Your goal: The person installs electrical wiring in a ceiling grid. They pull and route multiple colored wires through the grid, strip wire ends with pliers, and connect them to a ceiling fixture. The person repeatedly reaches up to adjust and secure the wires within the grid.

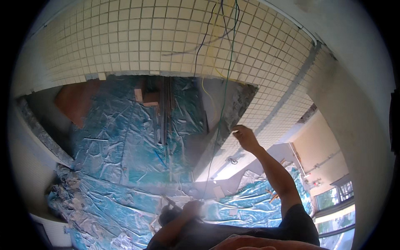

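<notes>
At the lower middle, my left hand (192, 208) is closed round a dark power tool (168, 216) that looks like a drill, held close to my body. A thin bit or rod (171, 202) points up and left from it. My right arm reaches up and forward. Its hand (246, 138) is beside the corner of the tiled wall opening, thumb and fingers curled together; whether anything is between them I cannot make out. A green wire (227, 89) hangs just left of these fingers, apart from them. Dust or haze blurs the area around the tool.
Pale square tiles cover the wall (137, 46) above a doorway with rough broken edges. Black wire (201, 41) and yellow wire (211, 98) dangle there. Crumpled blue sheeting (112, 146) covers the floor, with long bars (163, 112), a cardboard box (151, 99) and rubble (71, 187). Windows (337, 204) stand right.
</notes>
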`<state>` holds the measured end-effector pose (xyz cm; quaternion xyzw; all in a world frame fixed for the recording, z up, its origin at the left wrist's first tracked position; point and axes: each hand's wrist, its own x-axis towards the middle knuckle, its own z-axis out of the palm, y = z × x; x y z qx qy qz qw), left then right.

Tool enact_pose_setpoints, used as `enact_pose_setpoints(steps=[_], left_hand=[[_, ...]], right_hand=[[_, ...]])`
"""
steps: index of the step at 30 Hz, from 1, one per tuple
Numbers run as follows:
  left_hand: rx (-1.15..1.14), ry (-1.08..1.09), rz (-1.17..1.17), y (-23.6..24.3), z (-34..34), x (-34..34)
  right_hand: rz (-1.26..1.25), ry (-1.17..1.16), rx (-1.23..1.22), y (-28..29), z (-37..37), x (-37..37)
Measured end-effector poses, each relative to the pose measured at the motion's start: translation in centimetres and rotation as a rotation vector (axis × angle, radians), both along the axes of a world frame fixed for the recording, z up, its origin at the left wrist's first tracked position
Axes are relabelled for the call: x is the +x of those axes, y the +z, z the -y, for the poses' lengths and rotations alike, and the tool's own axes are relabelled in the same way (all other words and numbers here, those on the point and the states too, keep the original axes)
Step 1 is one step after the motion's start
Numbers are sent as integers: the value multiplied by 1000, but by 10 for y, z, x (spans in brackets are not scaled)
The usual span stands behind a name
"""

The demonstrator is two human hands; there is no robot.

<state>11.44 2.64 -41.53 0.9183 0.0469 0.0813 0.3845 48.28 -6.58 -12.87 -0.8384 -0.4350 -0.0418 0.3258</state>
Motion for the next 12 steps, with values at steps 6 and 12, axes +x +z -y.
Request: enact_pose_setpoints(steps=[6, 12], left_hand=[[-15, -35, -198, 72, -40, -21], [10, -314, -348, -41, -96, -25]], right_hand=[[371, -61, 553, 165, -74, -34], [552, -255, 785, 326, -206, 62]])
